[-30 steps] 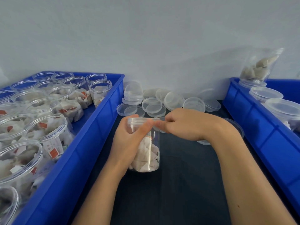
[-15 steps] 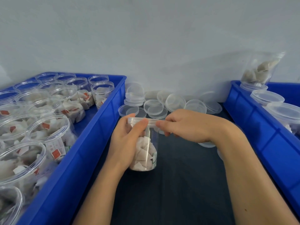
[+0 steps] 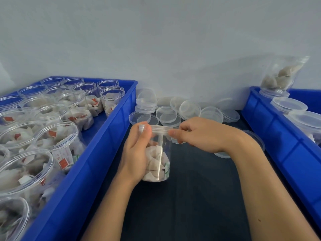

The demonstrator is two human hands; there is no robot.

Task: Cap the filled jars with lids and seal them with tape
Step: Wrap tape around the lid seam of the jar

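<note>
Blue crates (image 3: 111,136), clear jars (image 3: 57,136) with red-tagged white sachets, dark tabletop (image 3: 199,197)

A plain pale wall (image 3: 156,40) is filling the upper view, soft even light falling across it. A dark table (image 3: 199,197) is running up against its base.

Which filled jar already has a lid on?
The jar held upright between both bins, gripped by the left hand; the left bin's jars are open.

dark tabletop (image 3: 199,197), jar (image 3: 159,164) standing right in the grip, loose clear lids (image 3: 173,113) piled just behind it, blue crates left (image 3: 90,171) and right (image 3: 281,153) of it
</note>
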